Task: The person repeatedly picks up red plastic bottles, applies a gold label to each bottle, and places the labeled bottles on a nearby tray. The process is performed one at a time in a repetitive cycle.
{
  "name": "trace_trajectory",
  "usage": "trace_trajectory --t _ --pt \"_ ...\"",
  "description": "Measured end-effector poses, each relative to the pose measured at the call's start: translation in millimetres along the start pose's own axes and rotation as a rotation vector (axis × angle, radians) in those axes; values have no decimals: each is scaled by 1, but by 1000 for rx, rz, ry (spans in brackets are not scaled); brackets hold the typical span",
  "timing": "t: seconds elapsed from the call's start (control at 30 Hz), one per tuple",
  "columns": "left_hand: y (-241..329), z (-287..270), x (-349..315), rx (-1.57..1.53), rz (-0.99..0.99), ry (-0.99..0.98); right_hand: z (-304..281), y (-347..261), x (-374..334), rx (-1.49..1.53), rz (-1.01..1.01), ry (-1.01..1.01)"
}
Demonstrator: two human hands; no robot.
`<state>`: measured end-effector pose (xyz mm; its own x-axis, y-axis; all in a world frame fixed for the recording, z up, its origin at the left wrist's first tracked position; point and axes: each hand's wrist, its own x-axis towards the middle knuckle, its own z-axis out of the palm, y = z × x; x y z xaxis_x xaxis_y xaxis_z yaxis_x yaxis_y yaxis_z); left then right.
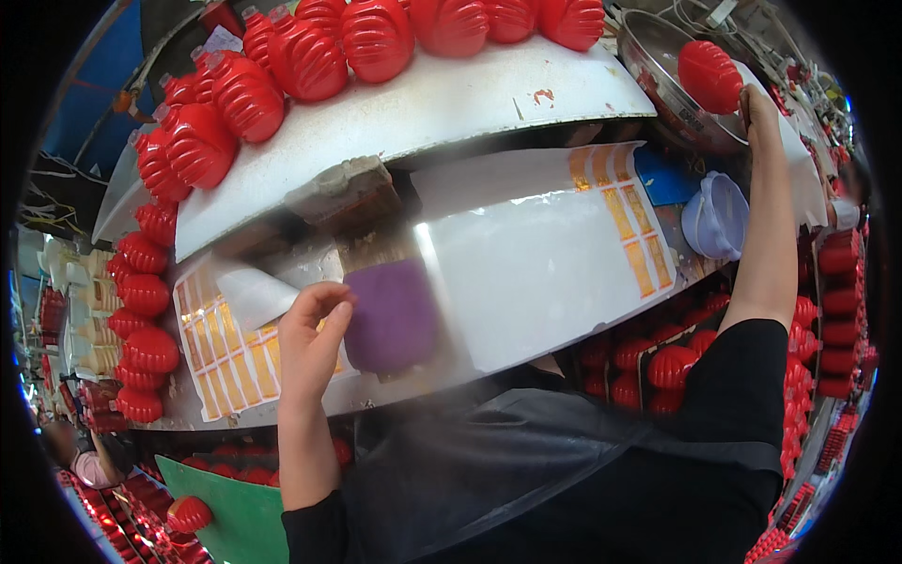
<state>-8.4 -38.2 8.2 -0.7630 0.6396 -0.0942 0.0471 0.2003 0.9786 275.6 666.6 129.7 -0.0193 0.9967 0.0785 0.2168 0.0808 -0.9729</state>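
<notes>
My right hand (759,115) is stretched far out to the right, closed on the end of a red ribbed plastic bottle (709,77). That bottle is over a wide metal basin (672,89). Above the worktable, my left hand (315,334) has its fingers curled toward the thumb; whether something small is between them I cannot make out. Just right of its fingertips lies a purple square pad (390,315). Beside it on the left is a sheet of gold labels (225,352), its white backing (256,297) curled up. A larger white sheet (540,273) carries gold labels at its right end.
Several red bottles (376,38) stand along a raised white shelf (413,113) beyond the table. More line the left side. A lavender bucket (716,216) is at the right, below the basin. A green board (225,512) and racks of red bottles (672,367) are below the table edge.
</notes>
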Motion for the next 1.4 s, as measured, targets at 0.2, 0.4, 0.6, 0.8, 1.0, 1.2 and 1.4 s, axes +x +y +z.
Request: trace_trajectory --t 0.2,0.4,0.6,0.8,1.0,1.2,1.4 --pt "24 15 18 397 360 -5 0 -74 -114 -167 -481 -125" --pt "65 53 17 652 790 55 48 -118 -290 -348 -566 -777" --pt "50 76 -4 622 901 93 147 -80 -405 -231 -581 -1335" --pt "9 44 13 201 413 245 170 8 -422 -127 -267 -1205" --pt "8 29 40 -281 80 121 115 115 -331 -960 -719 -540" --pt "8 22 46 -161 70 129 78 142 -343 -1124 -757 -672" --pt "-18 34 30 -284 201 159 27 127 -423 -1226 -696 -872"
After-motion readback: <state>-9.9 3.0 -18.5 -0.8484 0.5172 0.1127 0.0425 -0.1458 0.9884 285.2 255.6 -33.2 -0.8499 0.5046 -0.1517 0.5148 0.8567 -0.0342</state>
